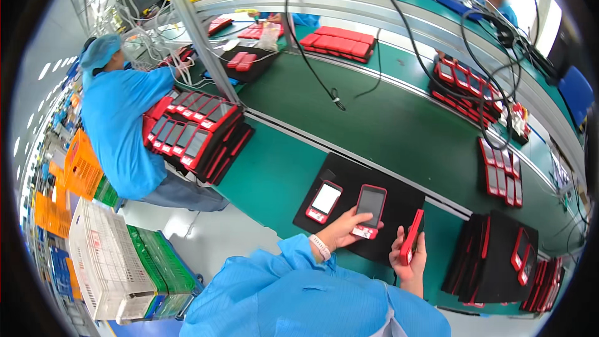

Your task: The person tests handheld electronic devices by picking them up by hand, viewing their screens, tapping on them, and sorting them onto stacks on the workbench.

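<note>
Spanning the view: a green desk (265, 190) is crossed by a metal rail (293, 133).
Co-worker: a person in a blue cap and gown (118, 125) is seen at the left, beside the desk.
Crates: a white crate (103, 265) and green crates (159, 259) are set side by side at the lower left.
Left pile: red-framed units (196, 142) are laid in rows near the co-worker.
Right pile: black sheets (486, 256) are stacked near the right hand's side of the desk.
Mat: a black mat (399, 212) is spread beneath the work.
Left hand (342, 228): a dark-screened device (371, 203) is gripped at its lower end over the mat, the fingers closed narrowly, thumb on its front.
Right hand (409, 256): a red device (410, 237) is held edge-on between thumb and fingers, just beside the mat's right part.
White-screened device (324, 201): it is left face up on the mat, untouched.
Wristband (320, 247): it is worn on the left wrist.
</note>
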Tool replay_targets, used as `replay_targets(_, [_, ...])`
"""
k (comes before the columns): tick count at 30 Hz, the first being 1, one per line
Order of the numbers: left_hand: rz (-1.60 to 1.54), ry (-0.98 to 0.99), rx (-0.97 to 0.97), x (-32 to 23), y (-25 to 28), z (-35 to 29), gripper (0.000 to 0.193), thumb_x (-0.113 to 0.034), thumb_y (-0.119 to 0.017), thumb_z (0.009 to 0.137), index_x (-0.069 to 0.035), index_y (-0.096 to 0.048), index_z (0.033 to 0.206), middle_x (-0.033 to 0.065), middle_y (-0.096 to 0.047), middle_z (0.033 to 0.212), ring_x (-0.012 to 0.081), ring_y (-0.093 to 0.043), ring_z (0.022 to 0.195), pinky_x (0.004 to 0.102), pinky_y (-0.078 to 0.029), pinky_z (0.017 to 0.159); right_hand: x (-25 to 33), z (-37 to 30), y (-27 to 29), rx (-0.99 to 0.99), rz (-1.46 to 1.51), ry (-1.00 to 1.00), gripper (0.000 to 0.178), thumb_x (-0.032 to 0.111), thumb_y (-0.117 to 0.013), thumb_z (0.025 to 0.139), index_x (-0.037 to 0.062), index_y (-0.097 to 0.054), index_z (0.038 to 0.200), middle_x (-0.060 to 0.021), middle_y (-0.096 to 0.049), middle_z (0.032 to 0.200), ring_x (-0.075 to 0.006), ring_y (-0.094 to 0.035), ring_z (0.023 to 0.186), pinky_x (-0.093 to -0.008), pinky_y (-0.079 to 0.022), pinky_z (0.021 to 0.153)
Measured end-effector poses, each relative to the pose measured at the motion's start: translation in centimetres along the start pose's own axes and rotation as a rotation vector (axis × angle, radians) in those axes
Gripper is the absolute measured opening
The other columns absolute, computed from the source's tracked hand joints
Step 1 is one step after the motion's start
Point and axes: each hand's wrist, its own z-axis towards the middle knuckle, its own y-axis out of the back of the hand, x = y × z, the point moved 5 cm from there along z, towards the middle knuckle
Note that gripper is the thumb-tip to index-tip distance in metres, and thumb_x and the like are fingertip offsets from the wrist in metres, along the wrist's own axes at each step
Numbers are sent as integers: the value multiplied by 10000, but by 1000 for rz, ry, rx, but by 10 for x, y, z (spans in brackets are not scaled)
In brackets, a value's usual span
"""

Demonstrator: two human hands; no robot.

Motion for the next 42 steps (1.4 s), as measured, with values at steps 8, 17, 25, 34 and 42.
replay_targets(8, [-127, 54, 213, -30, -31, -45, 593, -513, -171, 905, -105, -315, 1312, 157, -465, 1221, 261, -548, 1004, 366, -487, 811, -16, 14, -31, 218, -149, -20, 633, 564, -221, 867, 60, -450, 1174, -156, -531, 1086, -309, -560, 860, -480, -442, 671])
replay_targets(17, [-222, 38, 235, -37, -26, -55, 544, -411, -311, 924, -8, -330, 1289, 213, -497, 1158, 293, -537, 1026, 376, -427, 899, -25, 15, -44, 79, -340, 76, 553, 424, -223, 874, 7, -466, 1145, -191, -537, 1036, -331, -538, 844, -459, -429, 760])
replay_targets(25, [-150, 122, 296, -34, -32, -64, 673, -554, -319, 864, -25, -345, 1279, 167, -530, 1112, 239, -564, 957, 343, -467, 835, -34, 14, -40, 74, -499, 86, 562, 416, -242, 864, -46, -470, 1088, -181, -541, 994, -289, -558, 788, -421, -466, 666])
replay_targets(34, [-59, 92, 222, -25, -25, -65, 633, -548, -419, 836, -30, -428, 1199, 125, -560, 1037, 171, -587, 876, 299, -508, 757, -51, 14, -49, 188, -578, 29, 600, 452, -284, 858, -71, -428, 1114, -192, -535, 983, -275, -553, 840, -379, -459, 746])
replay_targets(42, [67, -38, 30, -32, -36, -73, 577, -545, -420, 838, -81, -411, 1180, 94, -559, 960, 141, -585, 795, 276, -511, 715, -55, 12, -51, 153, -624, 99, 589, 440, -277, 872, -62, -402, 1155, -172, -539, 991, -252, -548, 861, -348, -453, 748])
